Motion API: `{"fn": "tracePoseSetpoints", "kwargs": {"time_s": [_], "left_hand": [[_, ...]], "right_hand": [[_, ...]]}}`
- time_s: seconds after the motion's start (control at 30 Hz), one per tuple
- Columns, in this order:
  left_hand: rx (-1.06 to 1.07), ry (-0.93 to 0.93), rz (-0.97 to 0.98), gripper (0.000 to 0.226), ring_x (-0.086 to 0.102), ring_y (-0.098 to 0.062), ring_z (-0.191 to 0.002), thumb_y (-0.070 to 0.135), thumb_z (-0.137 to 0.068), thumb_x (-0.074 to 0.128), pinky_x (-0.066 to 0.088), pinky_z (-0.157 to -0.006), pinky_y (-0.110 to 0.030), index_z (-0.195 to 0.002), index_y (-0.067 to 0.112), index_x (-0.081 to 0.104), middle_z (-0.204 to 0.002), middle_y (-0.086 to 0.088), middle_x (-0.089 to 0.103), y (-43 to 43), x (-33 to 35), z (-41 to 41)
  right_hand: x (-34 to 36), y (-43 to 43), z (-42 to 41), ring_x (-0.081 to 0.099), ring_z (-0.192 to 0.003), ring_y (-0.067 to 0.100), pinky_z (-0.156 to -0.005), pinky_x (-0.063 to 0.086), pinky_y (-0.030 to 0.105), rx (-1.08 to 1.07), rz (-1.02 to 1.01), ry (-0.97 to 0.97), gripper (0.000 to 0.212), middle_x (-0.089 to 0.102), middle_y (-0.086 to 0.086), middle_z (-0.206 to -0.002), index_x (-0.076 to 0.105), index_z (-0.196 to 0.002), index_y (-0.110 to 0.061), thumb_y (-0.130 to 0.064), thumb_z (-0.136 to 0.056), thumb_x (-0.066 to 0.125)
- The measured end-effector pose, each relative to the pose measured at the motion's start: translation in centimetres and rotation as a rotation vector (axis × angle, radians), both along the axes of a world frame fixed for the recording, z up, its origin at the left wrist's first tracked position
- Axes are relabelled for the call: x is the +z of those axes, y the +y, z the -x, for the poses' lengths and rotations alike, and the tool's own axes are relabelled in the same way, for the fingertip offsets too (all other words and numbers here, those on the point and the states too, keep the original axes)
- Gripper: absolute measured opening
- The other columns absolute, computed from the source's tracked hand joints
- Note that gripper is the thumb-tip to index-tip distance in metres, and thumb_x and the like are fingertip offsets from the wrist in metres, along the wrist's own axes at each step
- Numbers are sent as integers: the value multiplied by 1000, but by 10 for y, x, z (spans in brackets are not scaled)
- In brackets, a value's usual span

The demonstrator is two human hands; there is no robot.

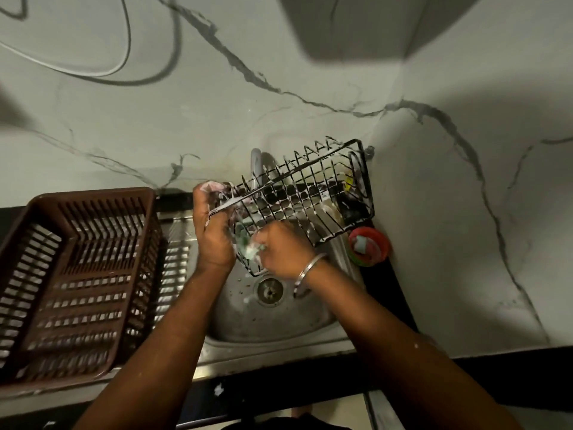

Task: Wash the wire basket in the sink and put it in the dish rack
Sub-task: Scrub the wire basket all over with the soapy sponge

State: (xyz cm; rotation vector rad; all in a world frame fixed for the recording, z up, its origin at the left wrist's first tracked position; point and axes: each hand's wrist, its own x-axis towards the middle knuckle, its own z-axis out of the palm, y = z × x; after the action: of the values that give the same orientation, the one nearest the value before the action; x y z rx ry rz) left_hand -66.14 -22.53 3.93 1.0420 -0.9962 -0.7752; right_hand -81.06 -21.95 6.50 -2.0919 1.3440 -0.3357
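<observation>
Now: scrubbing stage, I'd say, with suds on and no rinse yet.
Basket: the wire basket (313, 197) is held tilted over the sink (279, 324), its long axis running from my hands up-right toward the wall.
Left hand: my left hand (214, 231) grips its left-end rim.
Right hand: my right hand (285, 252) clutches a green scrubber (251, 249) at the near corner.
Rack: the brown dish rack (77, 274) sits to the left, so the left hand is nearer.

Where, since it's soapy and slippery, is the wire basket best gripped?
Take the wire basket by the rim bar at its left end, from the left: it tilts above the sink, that bar exposed; the left hand grips there while the right hand holds a sponge.
</observation>
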Motion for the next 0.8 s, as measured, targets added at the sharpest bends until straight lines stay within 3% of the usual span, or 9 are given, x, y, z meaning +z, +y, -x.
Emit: {"fn": "tracePoseSetpoints", "kwargs": {"time_s": [0.07,0.1,0.17,0.23,0.4,0.5,0.63,0.7,0.8], "left_hand": [[14,-7,1,45,50,-38,-118,5,-76,47,40,-101,-74,-117,21,57,-120,-15,54,3,-4,-3],[19,-9,6,45,51,-39,-117,6,-76,48,39,-102,-74,-117,21,57,-120,-16,55,4,-3,-2],[17,-10,32,44,52,-40,-117,8,-77,49,46,-100,-63,-118,22,56,-120,-21,55,6,7,6],[5,-8,63,42,51,-36,-117,10,-77,51,50,-93,-50,-117,22,55,-121,-22,53,6,13,10],[-13,12,45,42,50,-32,-118,16,-75,62,46,-95,-72,-116,20,57,-121,-8,55,4,7,1],[3,12,55,44,49,-31,-118,20,-74,60,49,-91,-59,-117,14,52,-121,-9,53,7,12,4],[17,-14,59,48,50,-26,-117,17,-73,55,52,-88,-66,-120,9,51,-121,0,55,1,14,3],[17,-16,60,48,50,-26,-117,16,-73,57,49,-91,-77,-120,8,51,-119,2,56,-1,13,1],[15,-33,92,49,50,-27,-116,15,-72,58,43,-93,-80,-120,7,51,-118,-1,57,-3,13,2]], "right_hand": [[3,-10,3,65,-85,14,-66,53,17,-153,-49,-91,28,73,3,-106,74,-116,-17,-10,-89,78],[2,-12,1,67,-87,15,-70,59,23,-247,-8,-118,29,72,3,-107,73,-117,-18,-11,-89,78],[-4,-8,-11,69,-91,21,-77,63,36,-306,126,-94,25,73,6,-105,73,-113,-15,-10,-88,77],[-10,5,-23,68,-93,25,-82,61,40,-212,178,-41,19,73,9,-99,72,-104,-13,-6,-87,74],[4,-6,-9,67,-86,20,-76,60,33,-67,-121,-40,14,71,3,-91,72,-93,-13,-7,-82,80],[3,-6,-13,67,-91,21,-84,61,36,-270,31,-127,23,73,5,-101,76,-106,-13,-7,-85,80],[-4,-3,-8,68,-85,16,-83,60,34,-50,15,-73,19,76,3,-99,78,-103,-14,-9,-84,82],[2,-14,0,64,-84,11,-77,56,24,-103,3,-110,28,74,2,-110,76,-113,-15,-12,-85,81],[3,-19,0,57,-94,12,-83,53,24,-142,299,-63,22,69,4,-111,76,-112,-13,-14,-90,77]]}}
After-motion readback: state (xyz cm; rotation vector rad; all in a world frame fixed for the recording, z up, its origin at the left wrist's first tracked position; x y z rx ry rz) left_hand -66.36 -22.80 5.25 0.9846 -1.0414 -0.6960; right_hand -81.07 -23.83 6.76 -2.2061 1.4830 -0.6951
